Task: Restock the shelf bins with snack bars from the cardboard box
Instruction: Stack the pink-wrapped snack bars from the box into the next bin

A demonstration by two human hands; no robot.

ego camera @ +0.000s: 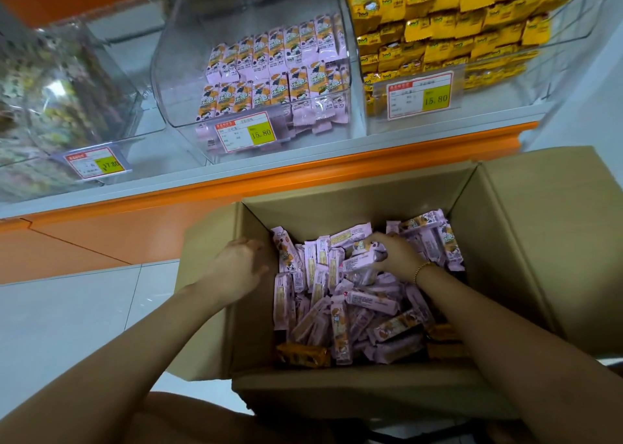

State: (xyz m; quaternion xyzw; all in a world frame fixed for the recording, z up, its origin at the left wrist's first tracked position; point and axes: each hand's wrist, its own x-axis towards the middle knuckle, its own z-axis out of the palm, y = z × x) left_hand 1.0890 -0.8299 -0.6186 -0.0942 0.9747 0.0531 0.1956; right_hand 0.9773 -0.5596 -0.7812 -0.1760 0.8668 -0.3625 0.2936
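Pink snack bars (360, 262) are lying crosswise where my right hand (396, 254) is grasping them; my left hand (243, 262) is gripping the cardboard box (337, 207) wall; the matching bin (305, 137) is standing ahead.

Matt cardboard box (526, 241), glossy foil-wrapped bars (337, 309), clear plastic bins (175, 83).

A shop: price tags (245, 133) front clear shelf bins (188, 73) of snacks.
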